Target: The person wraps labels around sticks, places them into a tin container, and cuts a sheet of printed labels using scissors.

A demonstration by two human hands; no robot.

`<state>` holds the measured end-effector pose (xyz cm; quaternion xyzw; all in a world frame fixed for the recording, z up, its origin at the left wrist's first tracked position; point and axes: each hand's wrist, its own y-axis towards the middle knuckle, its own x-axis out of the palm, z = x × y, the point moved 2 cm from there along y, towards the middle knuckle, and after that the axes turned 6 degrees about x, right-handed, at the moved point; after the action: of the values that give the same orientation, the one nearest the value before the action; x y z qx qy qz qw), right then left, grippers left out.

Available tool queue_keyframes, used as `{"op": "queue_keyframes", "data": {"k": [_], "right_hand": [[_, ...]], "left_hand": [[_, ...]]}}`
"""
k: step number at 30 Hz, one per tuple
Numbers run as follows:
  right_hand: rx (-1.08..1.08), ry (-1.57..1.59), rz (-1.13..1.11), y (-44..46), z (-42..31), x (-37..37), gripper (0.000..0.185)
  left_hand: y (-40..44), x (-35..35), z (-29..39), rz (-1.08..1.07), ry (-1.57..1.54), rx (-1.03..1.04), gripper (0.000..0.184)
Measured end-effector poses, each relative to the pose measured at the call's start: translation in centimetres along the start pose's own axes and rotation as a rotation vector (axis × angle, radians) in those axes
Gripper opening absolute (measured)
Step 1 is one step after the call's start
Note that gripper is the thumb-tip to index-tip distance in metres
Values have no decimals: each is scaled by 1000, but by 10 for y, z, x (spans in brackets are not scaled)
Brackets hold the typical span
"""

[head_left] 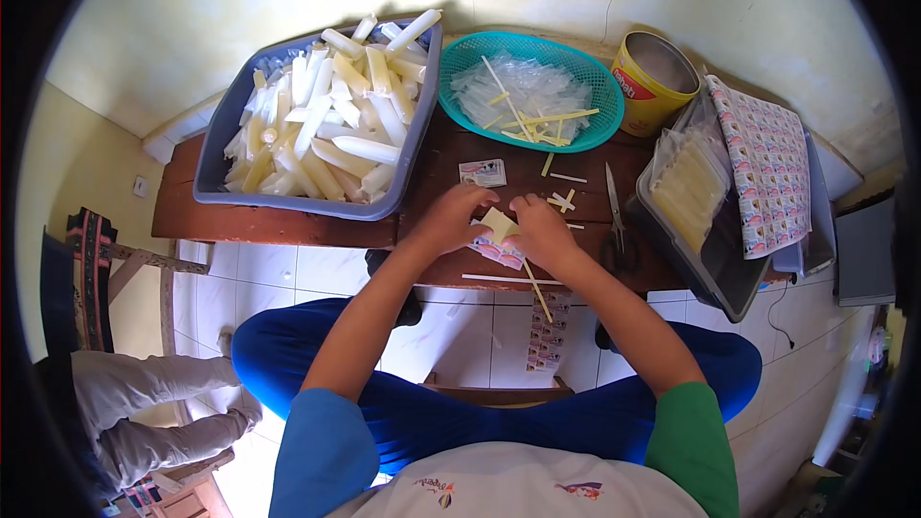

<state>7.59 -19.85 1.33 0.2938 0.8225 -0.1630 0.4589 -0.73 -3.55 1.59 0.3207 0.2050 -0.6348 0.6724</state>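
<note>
The right hand (545, 232) is closed on the printed paper (499, 255), near the front edge of the wooden table (179, 209). The left hand (449, 221) touches the opposite side; its fingertips are partly hidden, so its grip cannot be determined. The print is illegible. The basket (606, 96) is oval, perforated plastic.

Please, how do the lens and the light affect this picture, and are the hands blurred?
Head view: black corners frame a round, fisheye-like image; head view: the white tiled floor is very bright in patches; head view: the bare left hand and bare right hand look fairly sharp.
</note>
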Motion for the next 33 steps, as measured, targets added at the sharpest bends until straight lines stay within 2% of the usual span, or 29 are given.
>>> {"op": "queue_keyframes", "data": {"k": [3,4,7,9,10,12,13,14,15,17,19,20,21,22,24,25,27,33], "right_hand": [[59,96,10,3,7,12,48],[60,96,16,2,6,12,48],[128,135,31,2,5,10,39],[219,224,-68,5,5,6,28],[216,222,-67,6,4,0,28],[189,369,-92,3,-1,-15,16],[193,368,-95,0,-3,-16,16],[85,336,27,-2,-8,-19,16],[-24,302,149,-5,-13,-20,17],[-95,229,184,-15,-12,-3,16],[-261,45,120,-29,-21,9,22],[-159,90,-14,-34,-19,12,27],[-165,92,-17,-32,-21,7,27],[-86,133,12,-29,-20,1,31],[3,172,39,-24,-15,-3,34],[11,140,74,-21,-13,-5,36],[21,103,112,-18,-8,-5,39],[9,-60,-30,-5,-6,4,47]], "left_hand": [[-8,12,9,-43,67,61,49],[-10,13,12,1,41,44,48],[-12,14,16,46,27,20,47],[-13,12,17,51,40,6,47],[-12,10,18,119,-28,-5,41],[-11,5,19,187,-99,-18,35],[-10,0,19,287,-130,-46,27],[-9,-5,18,388,-161,-73,21],[-8,-7,15,388,-166,-73,21],[-8,-13,6,414,-172,-199,17],[-11,-14,1,385,-161,-210,17],[-13,-13,-1,293,-136,-205,17],[-16,-13,-3,200,-112,-202,17],[-18,-13,-5,201,-113,-206,17],[-20,-9,-5,3,-70,-170,25],[-20,-9,-4,0,-73,-167,25],[-21,-7,0,-64,24,-177,38],[-19,1,-3,-54,81,-122,44]]}}
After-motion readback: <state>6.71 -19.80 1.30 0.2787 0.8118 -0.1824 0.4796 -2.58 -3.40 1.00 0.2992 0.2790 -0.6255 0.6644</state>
